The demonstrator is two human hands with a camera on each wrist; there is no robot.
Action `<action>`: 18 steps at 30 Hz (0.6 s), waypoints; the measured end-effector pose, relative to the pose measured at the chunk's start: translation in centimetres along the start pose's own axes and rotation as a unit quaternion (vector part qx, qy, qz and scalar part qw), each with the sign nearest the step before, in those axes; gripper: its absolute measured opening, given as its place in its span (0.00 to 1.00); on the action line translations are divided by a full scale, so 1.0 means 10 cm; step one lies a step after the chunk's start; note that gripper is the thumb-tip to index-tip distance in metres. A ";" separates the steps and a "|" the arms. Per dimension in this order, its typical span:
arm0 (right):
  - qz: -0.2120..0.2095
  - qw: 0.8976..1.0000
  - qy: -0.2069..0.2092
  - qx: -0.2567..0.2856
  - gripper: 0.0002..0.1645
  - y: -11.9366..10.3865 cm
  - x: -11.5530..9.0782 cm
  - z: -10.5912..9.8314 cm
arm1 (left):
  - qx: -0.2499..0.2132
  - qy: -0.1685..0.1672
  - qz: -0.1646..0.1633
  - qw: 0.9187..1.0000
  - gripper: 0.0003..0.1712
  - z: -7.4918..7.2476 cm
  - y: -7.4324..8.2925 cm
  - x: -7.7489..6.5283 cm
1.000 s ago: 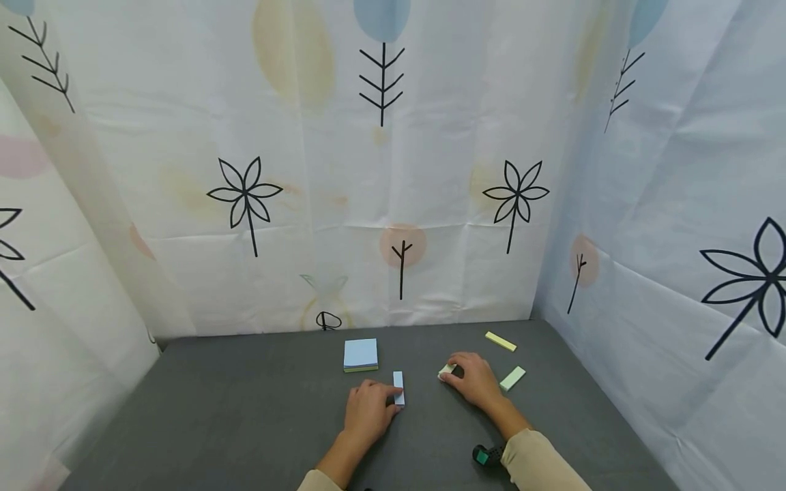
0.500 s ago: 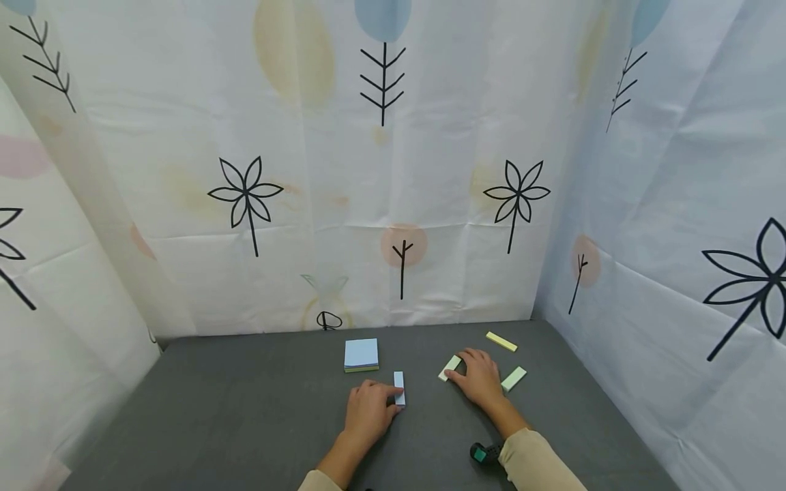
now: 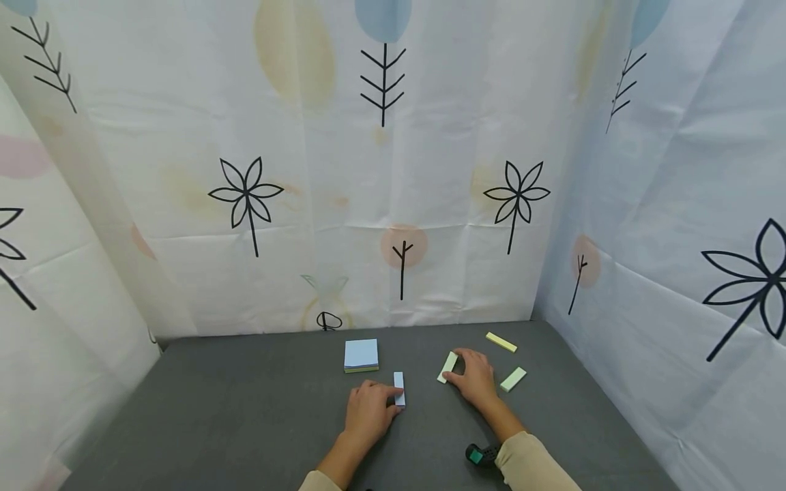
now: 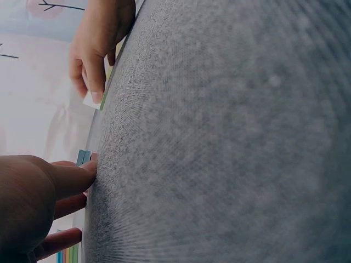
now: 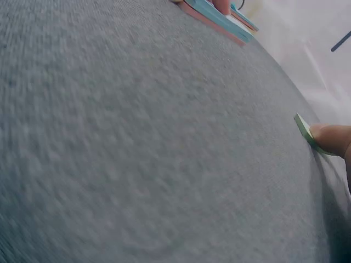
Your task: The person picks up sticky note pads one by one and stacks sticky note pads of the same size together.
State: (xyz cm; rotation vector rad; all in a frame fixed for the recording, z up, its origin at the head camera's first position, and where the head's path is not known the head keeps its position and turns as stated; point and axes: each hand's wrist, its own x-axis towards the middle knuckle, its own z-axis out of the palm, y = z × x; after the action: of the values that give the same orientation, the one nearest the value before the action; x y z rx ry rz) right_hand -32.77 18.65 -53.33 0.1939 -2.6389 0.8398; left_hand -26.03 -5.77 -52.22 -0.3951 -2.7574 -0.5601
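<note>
My left hand (image 3: 367, 412) holds a narrow blue sticky note pad (image 3: 399, 385) on the grey table, index finger on top and thumb at its near end. In the right wrist view a pink layer (image 5: 211, 23) shows under that blue pad. To the right, my right hand (image 3: 477, 376) pinches a narrow pale green sticky note pad (image 3: 447, 367) between thumb and fingers. In the right wrist view the green pad (image 5: 305, 131) stands tilted, with a thumb against it; whether it touches the table I cannot tell. The left wrist view shows both hands.
A square stack of sticky notes (image 3: 361, 354), blue on top, lies behind the left hand. Right of the right hand lie another pale green pad (image 3: 512, 379) and a yellow strip pad (image 3: 501, 341). A black-and-green device (image 3: 480, 455) sits by the right sleeve. Patterned curtains enclose the table.
The pale green pad in my right hand has turned more lengthwise and shifted slightly left; more of it shows now. The right wrist has moved slightly left. My left hand stays put.
</note>
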 end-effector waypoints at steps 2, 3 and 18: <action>0.000 1.000 0.002 0.024 0.33 -0.03 0.00 0.02 | 0.000 0.001 0.000 1.000 0.17 -0.01 0.00 0.00; 0.002 0.999 0.001 0.035 0.33 -0.05 0.00 0.02 | 0.000 0.001 0.000 1.000 0.18 -0.01 0.00 0.00; -0.048 0.996 0.037 0.064 0.32 -0.25 -0.03 0.05 | 0.014 -0.012 -0.002 1.000 0.17 -0.01 0.02 0.01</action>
State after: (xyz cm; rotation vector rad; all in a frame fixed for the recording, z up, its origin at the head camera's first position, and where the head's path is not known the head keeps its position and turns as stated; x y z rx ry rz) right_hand -32.05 16.32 -52.49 0.3149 -2.4874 0.9646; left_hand -26.00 -5.63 -52.01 -0.3937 -2.7861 -0.5203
